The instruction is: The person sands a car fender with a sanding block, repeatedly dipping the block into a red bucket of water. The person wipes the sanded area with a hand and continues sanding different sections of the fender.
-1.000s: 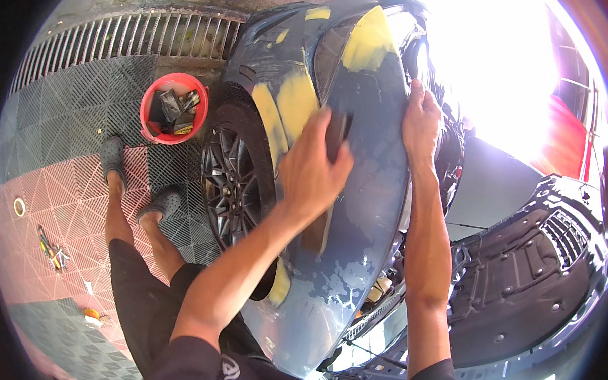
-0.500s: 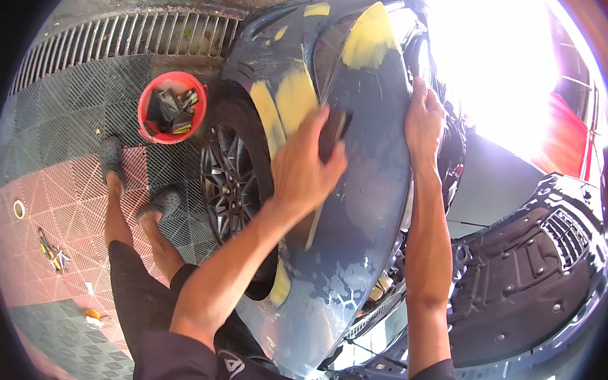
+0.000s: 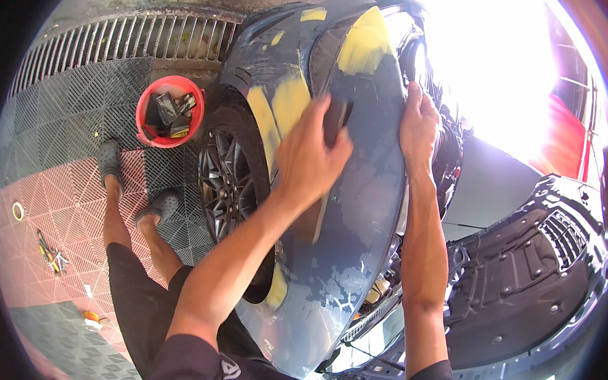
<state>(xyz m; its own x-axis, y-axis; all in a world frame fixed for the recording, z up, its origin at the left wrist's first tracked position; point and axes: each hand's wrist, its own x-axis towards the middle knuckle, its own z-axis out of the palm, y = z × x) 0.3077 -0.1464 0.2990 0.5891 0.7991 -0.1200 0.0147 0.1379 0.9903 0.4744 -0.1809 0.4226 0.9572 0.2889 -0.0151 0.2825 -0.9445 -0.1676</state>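
My left hand [image 3: 308, 149] is closed round a flat, dark sanding block [image 3: 338, 118], fingers on one side and thumb on the other. The block lies on the blue-grey car fender [image 3: 366, 154], right of its yellow filler patches [image 3: 291, 100]. Below the hand runs a straight, pale-edged strip [image 3: 320, 219]; whether it belongs to the block I cannot tell. My right hand [image 3: 419, 122] grips the fender's right edge beside the engine bay, its fingertips partly out of sight.
A red bucket [image 3: 140, 114] with dark blocks stands left of the black wheel [image 3: 229, 186]. A metal drain grate [image 3: 124, 39] crosses the upper left. Tools [image 3: 50, 252] and a tape roll [image 3: 18, 211] lie on floor tiles. The raised hood [image 3: 515, 296] fills the lower right.
My left hand has shifted slightly to the right over the fender with the block. The right hand keeps its grip; the whole view has moved a little.
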